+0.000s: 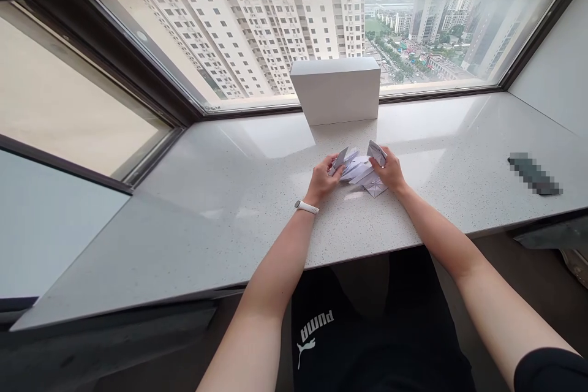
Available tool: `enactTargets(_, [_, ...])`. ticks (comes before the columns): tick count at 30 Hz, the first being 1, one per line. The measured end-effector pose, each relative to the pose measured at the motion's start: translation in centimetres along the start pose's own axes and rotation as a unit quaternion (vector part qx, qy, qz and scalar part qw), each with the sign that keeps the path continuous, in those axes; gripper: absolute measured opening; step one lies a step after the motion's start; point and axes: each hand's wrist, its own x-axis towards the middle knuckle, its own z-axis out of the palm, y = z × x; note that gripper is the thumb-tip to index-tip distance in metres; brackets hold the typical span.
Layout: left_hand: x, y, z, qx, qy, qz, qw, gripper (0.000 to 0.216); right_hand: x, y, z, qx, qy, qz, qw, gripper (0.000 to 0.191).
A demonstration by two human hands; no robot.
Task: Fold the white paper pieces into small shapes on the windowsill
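Several folded white papers [374, 186] with crease lines lie loosely together on the speckled white counter [257, 214]. My left hand [325, 179], with a white band on its wrist, pinches a folded paper [340, 158] at the left side of the pile. On the right, my right hand [389, 170] grips another folded paper [376, 152] between thumb and fingers, tilted up above the pile. Parts of the papers are covered by my fingers. How many sheets each hand holds is too small to tell.
A white box [340, 93] stands upright behind the papers, close to the window [239, 43]. Far to the right lies a dark, pixelated object [535, 174]. The counter's front edge runs just above my lap.
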Motion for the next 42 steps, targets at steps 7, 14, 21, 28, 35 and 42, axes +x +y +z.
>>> enactTargets(7, [0.7,-1.6,0.3,-0.17,0.098,-0.088,0.977,0.094,-0.7,-0.2,-0.9,-0.025,-0.208,-0.021,0.978,0.122])
enactTargets(14, [0.7,-1.7,-0.5,-0.07,0.121,-0.119,0.983,0.064,-1.2,-0.2,-1.7,-0.09,-0.272,-0.065,0.956,0.133])
enactTargets(21, [0.8,-1.3,0.2,-0.13,0.132,-0.161,0.969,0.045,-1.5,1.0,-0.3,-0.101,-0.237,-0.082,0.963,0.076])
enactTargets(28, [1.4,-2.8,0.1,-0.144,0.221,-0.161,0.951,0.043,-0.5,1.0,0.6,-0.128,-0.199,-0.073,0.969,0.047])
enactTargets(35, [0.7,-2.3,0.6,0.077,0.062,-0.058,0.993,0.07,-0.3,1.1,0.3,-0.101,-0.146,-0.079,0.981,0.031])
enactTargets(42, [-0.1,-1.5,0.1,0.153,-0.091,-0.075,0.981,0.149,-0.1,1.0,0.0,-0.076,-0.108,-0.082,0.988,0.026])
